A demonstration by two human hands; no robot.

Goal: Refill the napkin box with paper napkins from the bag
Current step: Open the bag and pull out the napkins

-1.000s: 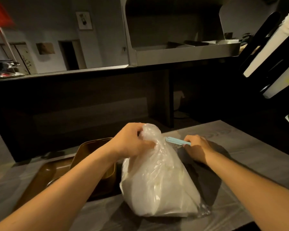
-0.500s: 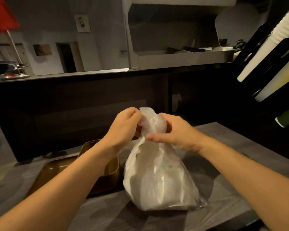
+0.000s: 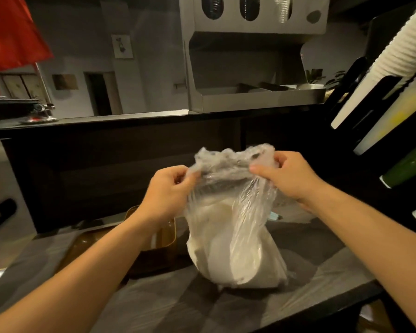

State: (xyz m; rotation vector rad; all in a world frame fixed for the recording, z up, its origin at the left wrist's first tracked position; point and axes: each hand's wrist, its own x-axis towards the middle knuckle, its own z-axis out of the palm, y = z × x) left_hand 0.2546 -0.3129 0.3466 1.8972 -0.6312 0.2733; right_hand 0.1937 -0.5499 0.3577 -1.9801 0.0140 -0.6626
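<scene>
Apart since before, left hand (image 3: 168,188) and right hand (image 3: 286,179) pinch bag (image 3: 235,236) mouth.

Napkin box (image 3: 165,239): your left forearm covers most of it; you see only a brown rim just left of the plastic bag (image 3: 235,236).
Bag mouth: motion-blurred, so you can't tell how wide it gapes.
Napkins: a white mass inside the bag, single sheets indistinguishable.
Blue object (image 3: 275,216): behind the bag, mostly hidden.
</scene>
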